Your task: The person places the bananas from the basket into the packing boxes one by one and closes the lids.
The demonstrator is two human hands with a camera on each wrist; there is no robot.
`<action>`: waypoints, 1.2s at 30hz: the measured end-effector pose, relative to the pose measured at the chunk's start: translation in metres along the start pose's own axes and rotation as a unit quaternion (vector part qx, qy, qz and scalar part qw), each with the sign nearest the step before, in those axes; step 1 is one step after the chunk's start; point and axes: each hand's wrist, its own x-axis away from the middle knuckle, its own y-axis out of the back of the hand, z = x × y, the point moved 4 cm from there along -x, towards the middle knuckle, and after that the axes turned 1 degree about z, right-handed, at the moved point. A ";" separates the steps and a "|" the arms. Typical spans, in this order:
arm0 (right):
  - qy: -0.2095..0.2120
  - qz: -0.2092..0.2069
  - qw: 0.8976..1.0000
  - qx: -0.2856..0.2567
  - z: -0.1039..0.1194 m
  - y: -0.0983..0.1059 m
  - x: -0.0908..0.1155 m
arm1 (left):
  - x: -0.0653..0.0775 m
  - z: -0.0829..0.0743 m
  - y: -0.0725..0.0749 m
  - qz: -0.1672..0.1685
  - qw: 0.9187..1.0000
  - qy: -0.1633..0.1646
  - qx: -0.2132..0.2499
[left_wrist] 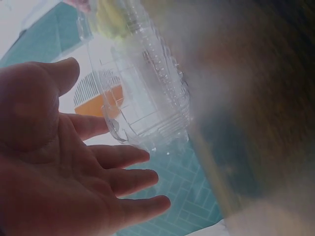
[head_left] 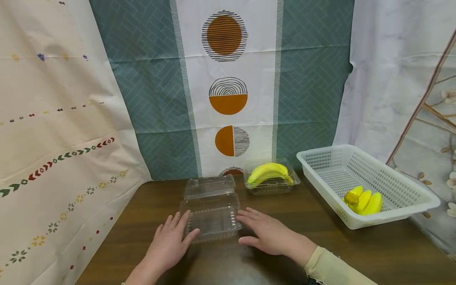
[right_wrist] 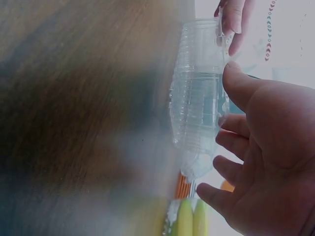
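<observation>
A clear plastic clamshell box (head_left: 213, 217) lies on the brown table with its lid (head_left: 209, 187) folded back, away from me. My left hand (head_left: 169, 241) is at the box's left side, fingers straight and thumb spread. On the opposite side my right hand (head_left: 265, 232) reaches in with its fingertips right at the box's right rim, fingers extended. In the left wrist view the left hand (left_wrist: 74, 157) shows its palm beside the clear wall. The right hand (right_wrist: 270, 152) appears likewise in the right wrist view, its fingers loosely spread.
Behind and right of the box stands another clear box (head_left: 270, 189) with yellow bananas (head_left: 270, 173) in it. A white perforated basket (head_left: 335, 198) sits at the right, holding a bunch of bananas (head_left: 365, 202). A patterned curtain (head_left: 228, 87) hangs along the table's back.
</observation>
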 end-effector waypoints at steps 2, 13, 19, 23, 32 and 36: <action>0.000 0.000 1.000 -0.001 0.000 0.001 0.001 | 0.000 0.000 0.000 0.000 1.000 0.001 -0.001; -0.004 0.002 1.000 -0.009 -0.001 0.002 0.004 | 0.000 -0.002 0.003 -0.004 1.000 -0.002 -0.005; -0.006 -0.009 1.000 -0.007 0.000 0.006 0.007 | 0.000 -0.001 0.002 0.006 1.000 0.008 -0.003; -0.009 -0.018 1.000 0.001 -0.001 0.010 0.009 | 0.001 0.002 0.000 0.014 1.000 0.013 -0.002; -0.021 -0.044 0.999 0.019 -0.010 0.024 0.022 | 0.004 0.012 -0.004 0.021 0.999 0.028 0.005; -0.031 -0.049 0.998 0.020 -0.015 0.032 0.028 | 0.004 0.013 -0.005 0.022 0.999 0.032 0.013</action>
